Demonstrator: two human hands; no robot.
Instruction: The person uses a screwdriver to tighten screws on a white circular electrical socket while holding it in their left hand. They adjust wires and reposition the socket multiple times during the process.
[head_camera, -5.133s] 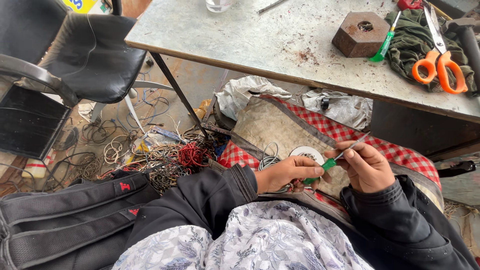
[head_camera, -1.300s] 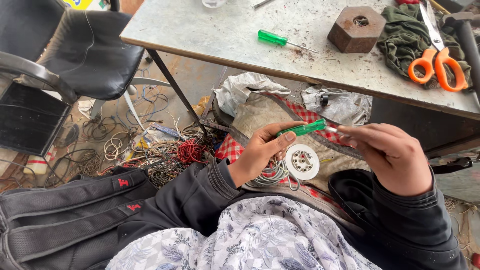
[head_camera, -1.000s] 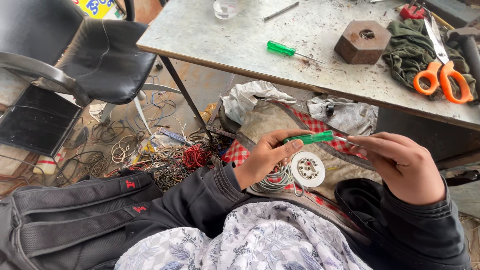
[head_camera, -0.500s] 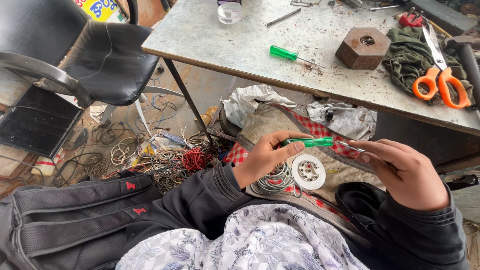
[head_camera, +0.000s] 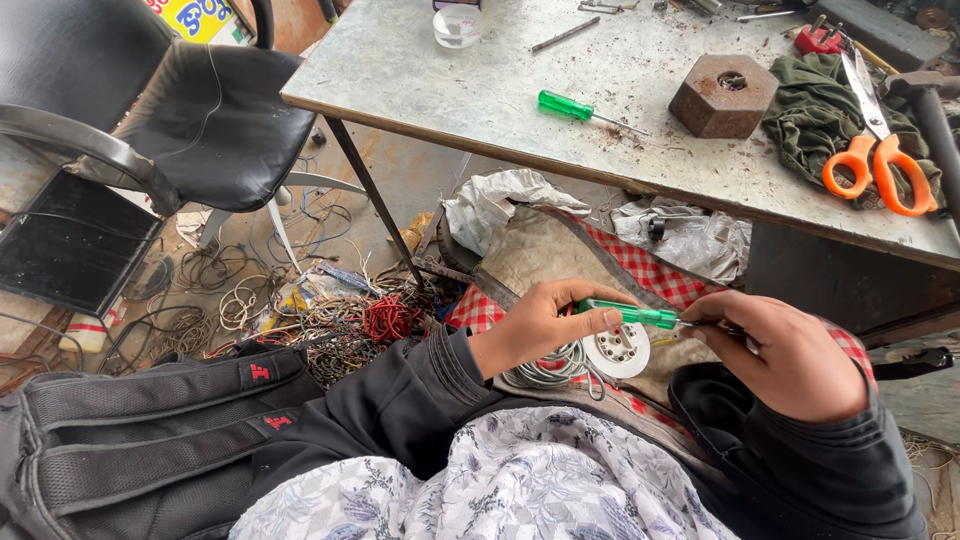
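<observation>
Backpack (head_camera: 130, 430) lies lower left beside tangled wires (head_camera: 330, 320). Left hand (head_camera: 540, 325) pinches the green screwdriver (head_camera: 625, 314) handle above a white round fitting (head_camera: 620, 350) on the lap, while the right hand (head_camera: 790, 350) closes around its tip end. Farther right, orange scissors (head_camera: 875, 165) rest on the metal table (head_camera: 420, 80)

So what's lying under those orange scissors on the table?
The orange scissors rest on a crumpled dark green cloth on the grey table. Whatever the cloth covers cannot be seen.
</observation>
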